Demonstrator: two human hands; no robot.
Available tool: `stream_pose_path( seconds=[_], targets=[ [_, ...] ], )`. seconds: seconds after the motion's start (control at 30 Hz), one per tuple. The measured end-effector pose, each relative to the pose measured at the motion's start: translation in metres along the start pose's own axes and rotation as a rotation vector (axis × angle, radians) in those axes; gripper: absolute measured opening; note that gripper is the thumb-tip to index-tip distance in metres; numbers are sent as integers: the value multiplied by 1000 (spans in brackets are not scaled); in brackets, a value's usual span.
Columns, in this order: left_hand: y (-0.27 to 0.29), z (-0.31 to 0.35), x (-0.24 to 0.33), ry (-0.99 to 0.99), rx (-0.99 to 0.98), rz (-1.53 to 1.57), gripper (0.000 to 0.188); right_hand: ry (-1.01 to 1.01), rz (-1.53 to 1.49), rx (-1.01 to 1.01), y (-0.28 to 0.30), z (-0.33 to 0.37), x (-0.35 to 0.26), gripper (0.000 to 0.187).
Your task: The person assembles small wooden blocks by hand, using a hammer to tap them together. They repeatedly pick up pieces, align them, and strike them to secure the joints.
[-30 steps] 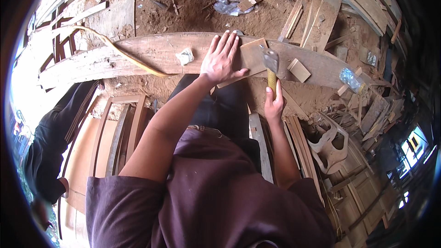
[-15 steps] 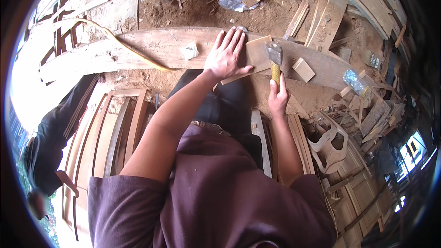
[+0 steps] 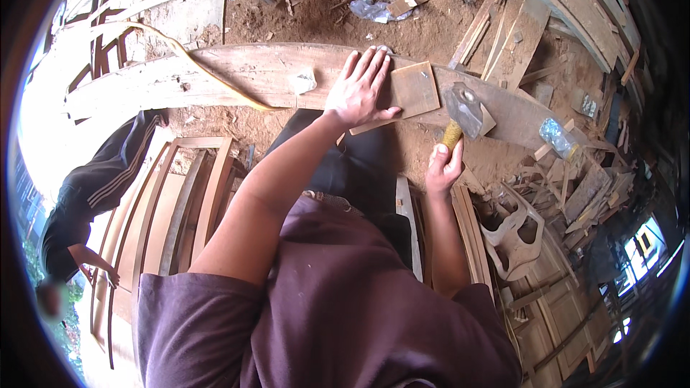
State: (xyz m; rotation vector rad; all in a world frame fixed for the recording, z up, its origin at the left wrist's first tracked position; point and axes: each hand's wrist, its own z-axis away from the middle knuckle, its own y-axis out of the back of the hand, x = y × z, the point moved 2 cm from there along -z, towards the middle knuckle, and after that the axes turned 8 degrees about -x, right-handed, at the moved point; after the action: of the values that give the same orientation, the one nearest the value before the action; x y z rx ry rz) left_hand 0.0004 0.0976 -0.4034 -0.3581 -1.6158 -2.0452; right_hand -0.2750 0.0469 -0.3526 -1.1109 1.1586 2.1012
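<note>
My left hand (image 3: 359,93) lies flat on a long curved plank (image 3: 266,65), its fingers stretched toward the far edge. Beside its thumb, a small rectangular wood piece (image 3: 415,90) rests on the plank. My right hand (image 3: 444,167) grips a hatchet (image 3: 464,113) by its yellow-wrapped handle. The hatchet's grey metal head is raised to the right of the wood piece. It partly covers another small wood block (image 3: 488,122). A crumpled white scrap (image 3: 305,80) sits on the plank left of my left hand.
A curved, light-coloured strip (image 3: 215,80) crosses the plank's left part. A clear plastic bottle (image 3: 557,138) lies near its right end, by piled wood scraps (image 3: 589,187). Panelled frames (image 3: 165,201) stand at left, where another person (image 3: 108,172) bends over. Sawdust covers the ground beyond.
The hatchet and my right hand have shifted right, and the hatchet's head has turned to show its broad side. My left hand stays on the plank. The other person's arm has moved.
</note>
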Motion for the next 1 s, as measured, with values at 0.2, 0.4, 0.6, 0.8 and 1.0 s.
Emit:
stream_pose_path(
  seconds=[0.2, 0.4, 0.6, 0.8, 1.0],
  targets=[
    [-2, 1, 1, 5, -36, -17, 120, 56, 435, -119, -9, -17, 6, 48],
    [-1, 0, 1, -9, 16, 64, 115, -190, 55, 280, 15, 12, -6, 56],
    [-6, 6, 22, -81, -23, 66, 113, -227, 807, 523, 103, -26, 20, 49],
    [-4, 2, 45, -87, 27, 99, 116, -203, 751, 485, 135, -43, 75, 48],
    [70, 5, 60, 76, -300, 1097, 117, -49, 572, 363, 142, -35, 100, 49]
  ],
)
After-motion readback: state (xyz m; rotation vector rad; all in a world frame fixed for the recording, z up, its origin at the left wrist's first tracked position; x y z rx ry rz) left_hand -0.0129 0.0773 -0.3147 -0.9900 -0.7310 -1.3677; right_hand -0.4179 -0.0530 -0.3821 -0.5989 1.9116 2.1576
